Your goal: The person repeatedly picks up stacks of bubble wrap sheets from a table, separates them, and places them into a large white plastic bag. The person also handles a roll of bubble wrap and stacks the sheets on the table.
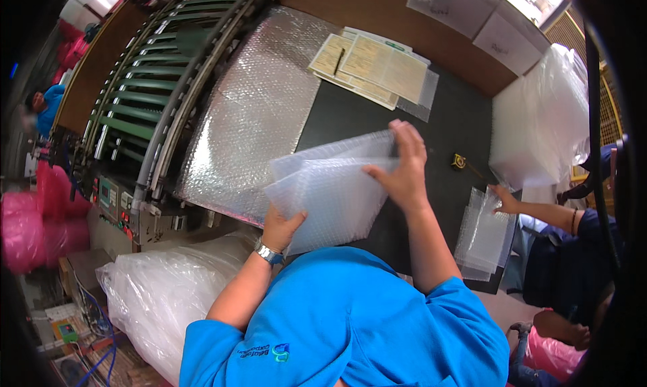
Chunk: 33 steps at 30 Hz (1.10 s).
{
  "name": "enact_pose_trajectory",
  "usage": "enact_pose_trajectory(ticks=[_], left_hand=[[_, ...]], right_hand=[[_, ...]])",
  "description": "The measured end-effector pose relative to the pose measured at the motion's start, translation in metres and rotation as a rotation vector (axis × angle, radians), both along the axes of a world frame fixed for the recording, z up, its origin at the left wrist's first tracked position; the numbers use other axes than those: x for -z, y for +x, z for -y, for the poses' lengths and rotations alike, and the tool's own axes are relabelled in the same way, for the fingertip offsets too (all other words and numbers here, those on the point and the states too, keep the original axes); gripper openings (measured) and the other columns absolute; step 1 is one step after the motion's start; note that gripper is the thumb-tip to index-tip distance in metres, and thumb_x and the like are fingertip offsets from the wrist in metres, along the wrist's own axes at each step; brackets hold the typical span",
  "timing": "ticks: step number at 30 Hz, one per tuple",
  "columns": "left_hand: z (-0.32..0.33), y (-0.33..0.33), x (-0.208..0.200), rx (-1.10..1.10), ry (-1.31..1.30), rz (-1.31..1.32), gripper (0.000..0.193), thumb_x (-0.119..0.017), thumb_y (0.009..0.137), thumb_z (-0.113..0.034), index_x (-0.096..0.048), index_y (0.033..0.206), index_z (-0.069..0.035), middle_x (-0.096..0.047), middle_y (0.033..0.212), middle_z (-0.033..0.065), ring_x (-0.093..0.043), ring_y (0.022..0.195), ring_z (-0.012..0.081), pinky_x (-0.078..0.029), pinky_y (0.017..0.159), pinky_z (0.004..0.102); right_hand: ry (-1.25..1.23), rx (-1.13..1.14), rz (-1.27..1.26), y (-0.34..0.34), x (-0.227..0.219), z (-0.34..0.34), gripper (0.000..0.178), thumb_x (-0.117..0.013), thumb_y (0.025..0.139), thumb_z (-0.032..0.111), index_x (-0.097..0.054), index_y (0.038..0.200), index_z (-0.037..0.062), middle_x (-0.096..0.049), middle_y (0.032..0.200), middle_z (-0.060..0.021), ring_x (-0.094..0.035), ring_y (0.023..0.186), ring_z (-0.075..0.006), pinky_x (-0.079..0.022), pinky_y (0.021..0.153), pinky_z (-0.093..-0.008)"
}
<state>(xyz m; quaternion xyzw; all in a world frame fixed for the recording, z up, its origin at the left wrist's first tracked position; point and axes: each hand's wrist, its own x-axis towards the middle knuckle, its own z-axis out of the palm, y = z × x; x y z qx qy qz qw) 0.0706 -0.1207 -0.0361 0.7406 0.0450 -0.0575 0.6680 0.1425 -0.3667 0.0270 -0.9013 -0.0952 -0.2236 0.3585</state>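
Note:
A stack of clear bubble-wrap bags (337, 198) is between my two hands, above the front of the dark table. My left hand (282, 229), with a watch at the wrist, closes on the stack's lower left edge, its thumb on top. My right hand (406, 165) grips the upper right side, thumb on the near face and fingers around the far edge. The bags fan slightly apart at the upper left. Beside them on the left lies a large silvery bubble-wrap sheet (236, 111).
A roller conveyor (148, 84) stands left. Papers with a pen (374, 67) lie at the back. A yellow tape measure (459, 161) sits right, near a tall stack of plastic bags (539, 124). A co-worker's hand (505, 200) touches more bubble-wrap bags (482, 235).

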Motion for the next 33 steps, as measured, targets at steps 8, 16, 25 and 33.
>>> enact_pose_trajectory(ticks=[8,16,25,33], left_hand=[[-0.022,0.008,0.014,0.308,0.23,0.044,0.052,-0.066,0.067,-0.011,-0.044,0.113,-0.001,-0.049,0.108,0.0126,-0.047,0.1,0.0222,-0.037,0.085,0.0334],[-0.019,0.018,0.102,0.355,0.331,0.216,0.06,-0.064,0.069,-0.015,-0.036,0.12,-0.005,-0.038,0.123,0.0178,-0.038,0.115,0.0293,-0.03,0.095,0.035],[-0.017,0.016,0.076,0.314,0.338,-0.141,0.067,-0.073,0.06,-0.014,-0.04,0.117,-0.002,-0.044,0.117,0.0131,-0.043,0.109,0.0248,-0.036,0.091,0.0334],[-0.01,0.01,0.037,0.102,0.078,-0.076,0.045,-0.068,0.067,-0.008,-0.048,0.107,-0.001,-0.056,0.099,0.0097,-0.055,0.084,0.0193,-0.044,0.075,0.0297]], right_hand=[[1.344,-0.375,-0.614,-0.02,0.062,0.045,0.115,-0.081,0.04,0.024,-0.015,0.134,0.0123,-0.037,0.123,-0.0143,-0.037,0.114,-0.0258,-0.027,0.096,-0.0334],[0.706,-0.443,-0.792,-0.02,0.117,0.05,0.079,-0.071,0.055,0.005,-0.035,0.124,0.0062,-0.048,0.113,-0.0106,-0.047,0.103,-0.017,-0.035,0.091,-0.0303],[0.732,-0.368,-0.879,-0.024,0.112,0.053,0.046,-0.07,0.062,0.004,-0.053,0.105,0.0023,-0.057,0.1,-0.0049,-0.052,0.094,-0.0155,-0.038,0.087,-0.0283],[1.006,-0.113,-0.805,-0.027,0.107,0.012,0.042,-0.067,0.069,0.012,-0.05,0.106,0.0009,-0.056,0.101,-0.0094,-0.052,0.094,-0.0198,-0.04,0.082,-0.0307]])
